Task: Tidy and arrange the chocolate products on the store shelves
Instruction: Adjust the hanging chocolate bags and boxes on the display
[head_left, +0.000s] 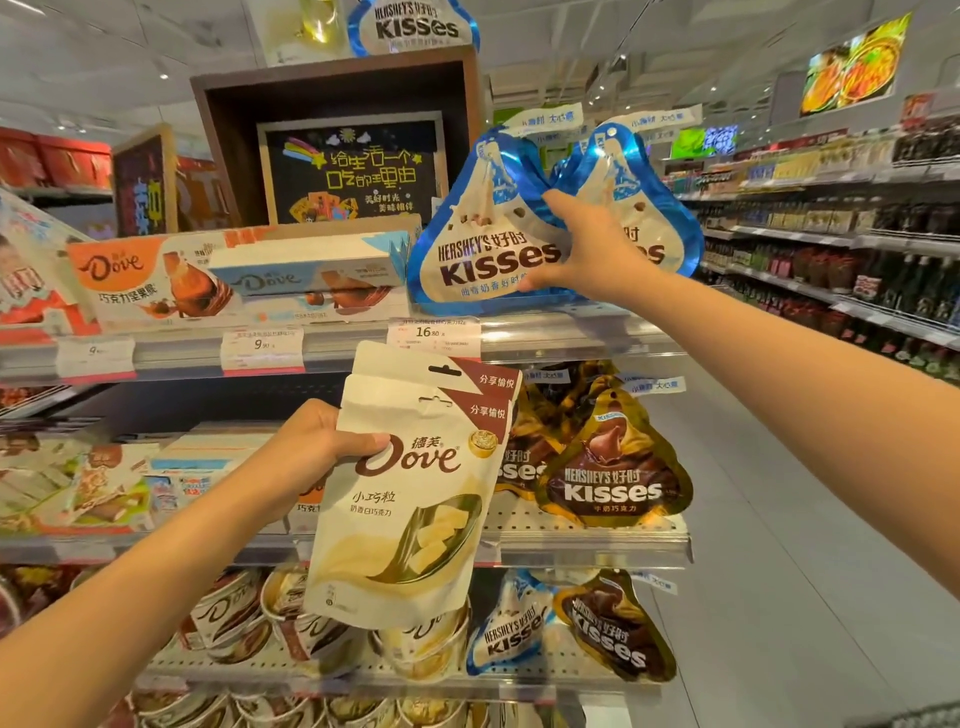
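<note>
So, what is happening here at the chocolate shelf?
A person is tidying the shelves with both hands. The left hand holds two white Dove pouches stacked together, in front of the middle shelf. The right hand reaches up to the top shelf and grips the blue Kisses bags standing there, between the front bag and the one behind it. Brown Kisses bags stand on the shelf below.

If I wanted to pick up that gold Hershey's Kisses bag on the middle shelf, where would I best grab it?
Pinch the gold Hershey's Kisses bag by its narrow top peak, coming from the open aisle side in front. It stands upright at the shelf's front, its drop shape tapering upward, so the tip is probably the easiest part to close fingers on.
</note>
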